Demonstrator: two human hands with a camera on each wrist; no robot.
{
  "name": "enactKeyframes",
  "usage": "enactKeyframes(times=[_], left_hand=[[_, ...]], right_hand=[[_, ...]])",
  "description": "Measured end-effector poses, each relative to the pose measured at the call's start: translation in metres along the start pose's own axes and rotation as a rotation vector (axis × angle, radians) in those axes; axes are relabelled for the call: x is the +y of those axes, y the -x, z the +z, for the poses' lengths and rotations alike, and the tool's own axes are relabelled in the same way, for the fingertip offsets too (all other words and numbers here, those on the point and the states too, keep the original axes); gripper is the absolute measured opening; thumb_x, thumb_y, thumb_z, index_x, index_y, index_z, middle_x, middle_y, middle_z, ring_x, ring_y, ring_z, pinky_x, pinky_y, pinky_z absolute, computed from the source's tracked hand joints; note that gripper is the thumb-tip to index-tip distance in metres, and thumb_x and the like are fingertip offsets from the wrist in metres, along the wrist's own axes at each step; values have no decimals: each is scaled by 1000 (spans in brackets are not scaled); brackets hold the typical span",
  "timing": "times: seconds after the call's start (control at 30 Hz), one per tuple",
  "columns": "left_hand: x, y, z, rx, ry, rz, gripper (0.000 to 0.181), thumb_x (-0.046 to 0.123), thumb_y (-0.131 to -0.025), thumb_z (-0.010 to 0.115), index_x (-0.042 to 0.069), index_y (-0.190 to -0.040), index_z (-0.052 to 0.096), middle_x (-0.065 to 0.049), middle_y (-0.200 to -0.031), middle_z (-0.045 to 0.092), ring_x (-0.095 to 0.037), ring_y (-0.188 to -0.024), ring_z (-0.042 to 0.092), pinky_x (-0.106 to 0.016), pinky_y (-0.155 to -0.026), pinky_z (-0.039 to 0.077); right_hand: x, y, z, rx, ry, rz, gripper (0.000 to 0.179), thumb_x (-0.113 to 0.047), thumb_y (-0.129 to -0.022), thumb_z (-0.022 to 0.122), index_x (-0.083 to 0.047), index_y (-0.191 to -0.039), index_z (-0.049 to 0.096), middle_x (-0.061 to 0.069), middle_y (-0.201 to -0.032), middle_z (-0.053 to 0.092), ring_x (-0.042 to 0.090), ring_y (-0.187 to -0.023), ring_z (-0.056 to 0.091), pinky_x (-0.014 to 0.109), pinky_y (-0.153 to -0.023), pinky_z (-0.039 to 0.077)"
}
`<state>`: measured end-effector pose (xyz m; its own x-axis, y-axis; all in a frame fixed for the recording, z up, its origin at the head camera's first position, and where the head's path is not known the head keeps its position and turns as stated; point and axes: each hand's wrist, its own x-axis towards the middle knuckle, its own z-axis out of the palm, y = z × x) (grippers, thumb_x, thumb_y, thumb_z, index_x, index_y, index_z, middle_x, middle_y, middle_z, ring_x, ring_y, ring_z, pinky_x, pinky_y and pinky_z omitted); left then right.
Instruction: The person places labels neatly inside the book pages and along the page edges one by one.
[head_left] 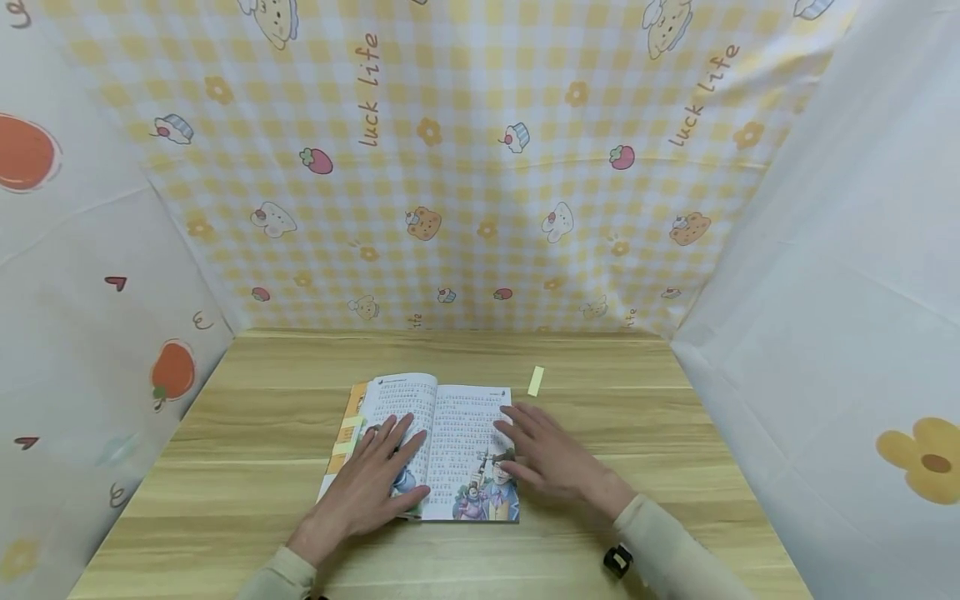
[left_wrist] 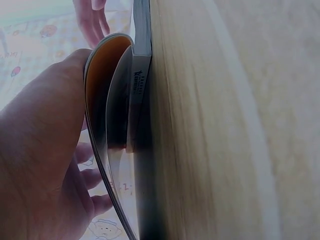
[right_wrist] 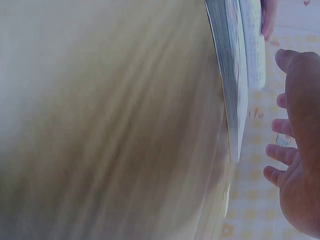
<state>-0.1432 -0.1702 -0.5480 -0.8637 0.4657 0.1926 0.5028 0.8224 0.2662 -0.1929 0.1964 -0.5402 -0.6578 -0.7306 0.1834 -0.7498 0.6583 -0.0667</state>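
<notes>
An open book (head_left: pixel 465 425) with printed text and coloured drawings lies on the wooden table. Across its left page, the left hand (head_left: pixel 375 479) rests with spread fingers. The left wrist view shows the pages and cover (left_wrist: pixel 92 100) on that side bowing up under this hand, away from the thicker page block (left_wrist: pixel 142 30). Slightly blurred, the right hand (head_left: pixel 551 454) hovers at the right page's outer edge, fingers apart and relaxed. In the right wrist view it stands a little above the book's page edges (right_wrist: pixel 227 60) and holds nothing.
Beyond the book's upper right corner, a pale yellow paper strip (head_left: pixel 536 381) lies on the table (head_left: pixel 615 400). Similar yellow strips (head_left: pixel 347 435) show along the book's orange left edge. A checked curtain (head_left: pixel 465 183) hangs behind the table, with white cloth on both sides.
</notes>
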Motion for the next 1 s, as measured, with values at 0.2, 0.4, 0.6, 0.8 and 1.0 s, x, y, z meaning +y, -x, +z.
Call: enactKeyframes(times=[0.2,0.4,0.6,0.8,1.0], left_hand=[[-1,-1,0,-1,10,7,79,60,-107,70,18,-170,52,-17,-185,37,-47,-171,36,-71,-136,36],[-3,0,2,12,9,18,80,62,-106,70,18,-171,52,-17,-185,37,-47,-171,36,-71,-136,36],[-6,0,4,16,25,24,82,61,-105,72,17,-171,51,-17,-185,36,-47,-171,34,-72,-136,34],[-7,0,4,5,27,22,83,61,-105,73,18,-173,49,-16,-186,34,-47,-172,33,-72,-137,32],[-7,0,3,2,14,19,81,63,-106,70,19,-172,50,-16,-186,35,-47,-172,34,-72,-136,34]], right_hand=[[20,0,-2,43,-36,44,67,-44,-112,65,-4,-165,54,27,-174,49,52,-161,48,71,-134,39],[38,0,-3,24,-67,127,70,-45,-113,64,-3,-167,52,28,-177,45,55,-163,44,72,-134,38],[58,-2,1,69,-66,165,66,-41,-113,64,0,-163,55,31,-173,48,56,-160,48,72,-133,40],[74,-4,2,61,-82,234,66,-43,-114,63,0,-164,54,31,-173,47,55,-161,46,73,-134,38],[86,-3,3,31,-122,297,68,-44,-116,60,0,-166,50,31,-175,45,54,-163,43,73,-136,34]])
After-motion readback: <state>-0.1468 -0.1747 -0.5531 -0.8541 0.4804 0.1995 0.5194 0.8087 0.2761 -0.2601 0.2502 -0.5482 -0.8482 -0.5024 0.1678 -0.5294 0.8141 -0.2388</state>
